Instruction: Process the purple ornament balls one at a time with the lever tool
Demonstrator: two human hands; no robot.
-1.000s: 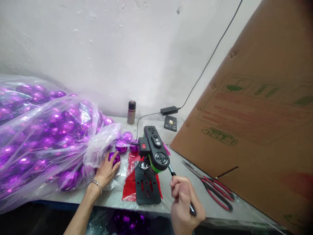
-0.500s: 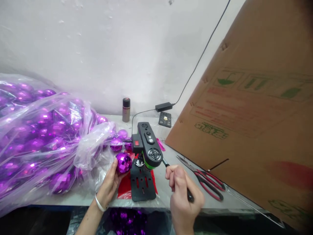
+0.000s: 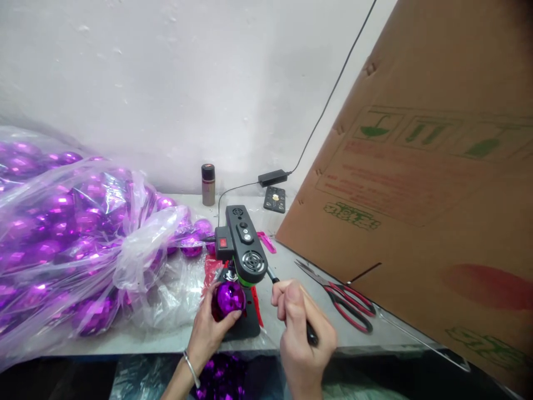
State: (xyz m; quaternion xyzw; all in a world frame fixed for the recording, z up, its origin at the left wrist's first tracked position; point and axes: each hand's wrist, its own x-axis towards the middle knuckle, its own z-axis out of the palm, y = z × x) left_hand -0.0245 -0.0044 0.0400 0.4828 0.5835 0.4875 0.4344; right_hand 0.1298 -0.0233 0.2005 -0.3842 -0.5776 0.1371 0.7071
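Note:
My left hand (image 3: 210, 325) is wrapped round a shiny purple ball (image 3: 231, 298), with the thumb on its front. The ball sits over the black base plate (image 3: 245, 329), just below the head of a black machine (image 3: 246, 244) with a red switch. My right hand (image 3: 306, 328) is closed round the black handle (image 3: 312, 335) of a lever that joins the machine's right side. Red sheet material (image 3: 213, 270) lies partly under the base plate.
A clear bag of purple balls (image 3: 62, 239) fills the left. Red-handled scissors (image 3: 348, 303) lie at right beside a big cardboard box (image 3: 416, 166). Behind stand a dark-capped bottle (image 3: 208, 186), a power adapter (image 3: 272, 178) and a small black card (image 3: 274, 199).
My left hand has moved right with the purple ball, from beside the machine to over its base plate. My right hand still holds the lever handle. The view has shifted slightly.

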